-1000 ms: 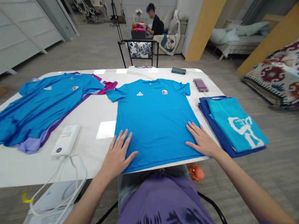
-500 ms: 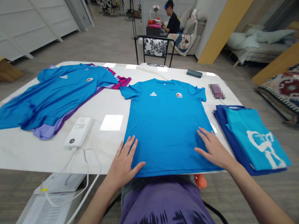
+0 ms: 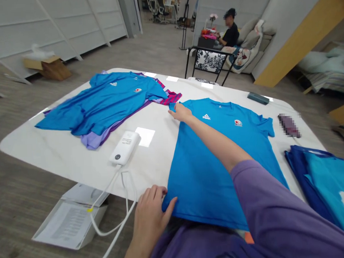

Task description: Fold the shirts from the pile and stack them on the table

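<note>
A blue T-shirt (image 3: 210,161) lies flat, front up, on the white table (image 3: 159,160), with a white logo and a round badge on its chest. Across it reaches my right arm. My right hand (image 3: 182,112) is at the sleeve on the left side, fingers closed on the cloth; the fingertips are partly hidden. By the left corner of the near hem is my left hand (image 3: 152,206), its fingers bent and the thumb held apart over the shirt's edge.
More shirts (image 3: 108,101) lie spread at the left, a blue one on top. A white power bank (image 3: 125,147) with cables is nearer. On the right are folded clothes (image 3: 325,179), a blurred phone-like object (image 3: 289,125) and a dark case (image 3: 258,98). A person (image 3: 231,31) sits beyond the chair (image 3: 210,61).
My right hand has crossed from the shirt's lower right to its left sleeve. My left hand has drawn back to the hem corner, fingers now bent. The view has turned left.
</note>
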{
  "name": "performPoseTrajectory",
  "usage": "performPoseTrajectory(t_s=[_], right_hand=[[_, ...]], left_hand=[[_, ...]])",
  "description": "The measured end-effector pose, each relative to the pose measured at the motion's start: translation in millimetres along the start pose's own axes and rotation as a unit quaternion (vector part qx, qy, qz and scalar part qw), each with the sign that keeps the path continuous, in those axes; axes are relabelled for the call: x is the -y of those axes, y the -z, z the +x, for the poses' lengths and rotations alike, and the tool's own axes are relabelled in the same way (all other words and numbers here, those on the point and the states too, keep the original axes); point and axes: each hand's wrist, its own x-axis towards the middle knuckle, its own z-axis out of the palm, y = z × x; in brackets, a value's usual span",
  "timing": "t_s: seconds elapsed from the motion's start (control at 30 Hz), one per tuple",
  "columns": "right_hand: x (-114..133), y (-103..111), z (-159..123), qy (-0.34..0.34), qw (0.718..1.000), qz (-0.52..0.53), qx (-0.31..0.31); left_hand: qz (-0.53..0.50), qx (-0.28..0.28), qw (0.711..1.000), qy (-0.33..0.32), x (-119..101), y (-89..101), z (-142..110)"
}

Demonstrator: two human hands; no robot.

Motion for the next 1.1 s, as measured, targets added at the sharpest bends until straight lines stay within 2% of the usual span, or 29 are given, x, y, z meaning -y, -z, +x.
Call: performPoseTrajectory(t_s=[0.07,0.17,0.23,0.37,0.57,0.63,0.7,0.73,0.8,0.87,0.93,1.0,1.1], right_hand=[[6.7,-10.0,26.4,-0.015,1.0,-0.017,0.002],[9.0,-20.5,42.2,0.059,0.997,-0.042,0.029],[9.7,-24.5,47.1,0.084,0.995,-0.05,0.022],[11.2,-27.6,60.4,0.015,0.998,-0.06,-0.031],[7.3,-29.8,74.4,0.028,0.999,-0.04,0.025],[3.5,-25.1,73.8,0.028,0.999,-0.015,0.006],[-5.5,-13.9,70.1,0.015,0.997,0.06,-0.047],[-13.1,-5.8,66.8,0.0,0.99,0.118,-0.079],[-36.6,15.0,56.3,-0.046,0.956,0.256,-0.135],[-70.9,39.1,39.3,-0.088,0.916,0.354,-0.169],[-112.7,62.6,15.2,-0.12,0.888,0.395,-0.202],[-156.1,82.2,-14.1,-0.148,0.889,0.366,-0.232],[-212.2,100.4,-59.4,-0.174,0.918,0.252,-0.252]], left_hand=[[-0.006,0.0,1.0,0.001,-0.8,-0.4,-0.2],[-0.017,0.008,1.0,-0.005,1.7,1.7,-0.5],[-0.023,0.014,1.0,-0.011,4.4,3.5,-0.7],[-0.042,0.027,0.999,-0.021,7.8,3.5,0.7],[-0.111,0.061,0.991,-0.038,-0.5,-3.5,0.2],[-0.147,0.065,0.986,-0.039,-6.6,-3.1,-1.6],[-0.188,0.056,0.979,-0.05,-14.2,-0.4,-2.7],[-0.207,0.047,0.975,-0.063,-18.9,1.4,-2.7],[-0.233,0.022,0.967,-0.099,-30.3,4.8,-1.0],[-0.248,0.0,0.958,-0.144,-44.8,5.5,3.1],[-0.252,-0.001,0.948,-0.196,-61.6,1.8,9.1],[-0.244,0.023,0.934,-0.259,-79.9,-6.3,15.2],[-0.191,0.097,0.915,-0.341,-106.8,-23.3,20.9]])
